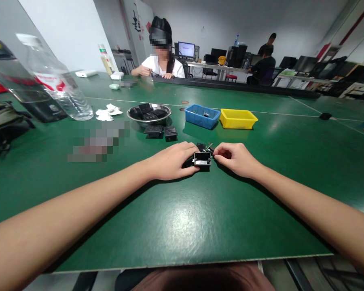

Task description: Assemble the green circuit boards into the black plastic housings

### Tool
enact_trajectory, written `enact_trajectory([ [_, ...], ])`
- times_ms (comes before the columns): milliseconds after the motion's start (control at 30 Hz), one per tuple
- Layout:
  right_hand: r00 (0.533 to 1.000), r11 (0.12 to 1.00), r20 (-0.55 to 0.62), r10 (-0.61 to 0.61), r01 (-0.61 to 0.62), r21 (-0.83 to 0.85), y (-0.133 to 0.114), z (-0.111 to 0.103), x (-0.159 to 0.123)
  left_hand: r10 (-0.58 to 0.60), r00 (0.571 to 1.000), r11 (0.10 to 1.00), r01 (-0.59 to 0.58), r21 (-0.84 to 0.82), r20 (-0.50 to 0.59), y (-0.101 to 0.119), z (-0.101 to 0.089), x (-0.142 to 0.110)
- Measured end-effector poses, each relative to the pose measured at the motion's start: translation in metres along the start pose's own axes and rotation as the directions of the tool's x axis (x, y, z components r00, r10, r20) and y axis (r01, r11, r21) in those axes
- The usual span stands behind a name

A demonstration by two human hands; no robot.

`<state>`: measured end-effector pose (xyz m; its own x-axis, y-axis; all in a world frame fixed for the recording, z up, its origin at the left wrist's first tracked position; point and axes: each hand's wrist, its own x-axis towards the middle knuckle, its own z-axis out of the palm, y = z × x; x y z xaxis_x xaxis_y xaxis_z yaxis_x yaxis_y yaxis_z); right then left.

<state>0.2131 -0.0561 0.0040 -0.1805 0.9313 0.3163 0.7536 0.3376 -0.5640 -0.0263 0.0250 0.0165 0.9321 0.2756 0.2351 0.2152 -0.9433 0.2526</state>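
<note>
The left hand grips an open black case; the curled right hand, grip unclear, adjoins a circuit board outside the case.

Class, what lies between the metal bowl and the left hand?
In the head view, two black parts lie side by side between the metal bowl and the left hand.
</note>
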Motion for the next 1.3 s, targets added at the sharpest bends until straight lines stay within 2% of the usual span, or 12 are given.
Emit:
enact_trajectory([
  [1300, 1.000, 1.000, 0.022, 0.003, -0.003, 0.010, -0.0013, -0.0012, -0.0006, 0.006, 1.000, 1.000, -0.006, -0.003, -0.009, 0.0011, -0.0002, 0.0001],
])
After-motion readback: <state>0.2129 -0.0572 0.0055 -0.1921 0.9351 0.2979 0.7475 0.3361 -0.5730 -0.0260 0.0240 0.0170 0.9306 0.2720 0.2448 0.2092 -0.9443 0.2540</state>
